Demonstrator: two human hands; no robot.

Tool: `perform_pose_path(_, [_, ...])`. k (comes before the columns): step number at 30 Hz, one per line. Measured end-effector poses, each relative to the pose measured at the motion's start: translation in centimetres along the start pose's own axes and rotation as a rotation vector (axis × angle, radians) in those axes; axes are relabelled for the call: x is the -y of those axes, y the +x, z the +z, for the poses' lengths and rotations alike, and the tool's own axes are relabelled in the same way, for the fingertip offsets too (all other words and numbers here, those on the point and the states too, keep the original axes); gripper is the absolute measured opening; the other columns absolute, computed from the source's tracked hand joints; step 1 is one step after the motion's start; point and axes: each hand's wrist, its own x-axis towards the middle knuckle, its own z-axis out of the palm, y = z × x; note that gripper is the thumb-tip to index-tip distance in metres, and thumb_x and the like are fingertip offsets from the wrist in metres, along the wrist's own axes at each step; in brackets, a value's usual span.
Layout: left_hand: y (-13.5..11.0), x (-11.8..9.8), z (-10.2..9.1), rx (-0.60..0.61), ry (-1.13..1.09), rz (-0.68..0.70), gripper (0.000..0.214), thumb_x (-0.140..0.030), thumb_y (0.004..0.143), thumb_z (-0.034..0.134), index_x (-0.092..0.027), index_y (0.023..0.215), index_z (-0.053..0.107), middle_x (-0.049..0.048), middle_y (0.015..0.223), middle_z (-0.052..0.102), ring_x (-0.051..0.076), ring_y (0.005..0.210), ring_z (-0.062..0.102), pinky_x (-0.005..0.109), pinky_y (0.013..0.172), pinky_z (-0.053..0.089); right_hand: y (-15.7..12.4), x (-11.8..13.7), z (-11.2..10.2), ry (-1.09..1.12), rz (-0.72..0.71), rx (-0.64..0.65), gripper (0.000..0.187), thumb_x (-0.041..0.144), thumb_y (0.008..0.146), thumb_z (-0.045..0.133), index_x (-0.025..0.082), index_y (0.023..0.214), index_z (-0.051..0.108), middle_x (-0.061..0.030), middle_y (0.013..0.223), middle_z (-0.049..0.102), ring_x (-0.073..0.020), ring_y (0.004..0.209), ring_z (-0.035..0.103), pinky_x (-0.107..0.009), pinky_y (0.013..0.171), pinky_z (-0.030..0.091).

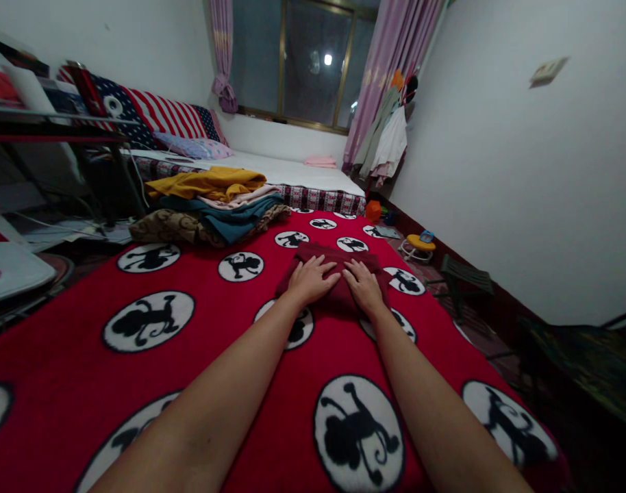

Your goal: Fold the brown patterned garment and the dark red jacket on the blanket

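Observation:
A dark maroon garment (338, 298), folded into a compact bundle, lies on the red blanket (205, 370) with its white circles and black monkey figures. My left hand (313, 279) rests flat on the left part of the bundle, fingers spread. On the right part lies my right hand (363, 284), palm down with its fingers apart. Both hands press on top of the cloth without gripping it. The exact kind of garment cannot be told from its folded shape.
To the left is a pile of folded clothes (241, 218) in mustard, teal, pink and brown. Beyond stands a bed with a white sheet (287, 171). A cluttered table (61, 127) is at far left. Stools (420, 243) line the right wall.

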Motion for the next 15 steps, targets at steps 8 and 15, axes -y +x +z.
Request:
perform_pose_path(8, [0.3,-0.2,-0.2,0.080,0.039,-0.029,0.059,-0.064,0.091,0.035,-0.037,0.143,0.043,0.0031,0.159,0.024,0.026,0.147,0.020,0.054,0.116,0.015,-0.3,0.2,0.4,0.043,-0.014,-0.051,0.039,0.036,0.095,0.043,0.023,0.129,0.058,-0.0070,0.149,0.044,-0.0267,0.142,0.030,-0.058,0.114,0.019])
perform_pose_path(15, [0.6,-0.2,-0.3,0.141,0.041,-0.037,0.082,-0.084,0.076,0.036,-0.040,0.145,0.039,0.0049,0.161,0.017,0.030,0.148,0.013,0.057,0.116,0.010,-0.7,-1.2,-1.4,-0.007,0.036,-0.461,0.033,0.020,0.083,0.051,0.014,0.110,0.067,-0.0154,0.125,0.060,-0.0244,0.121,0.052,-0.038,0.105,0.037])
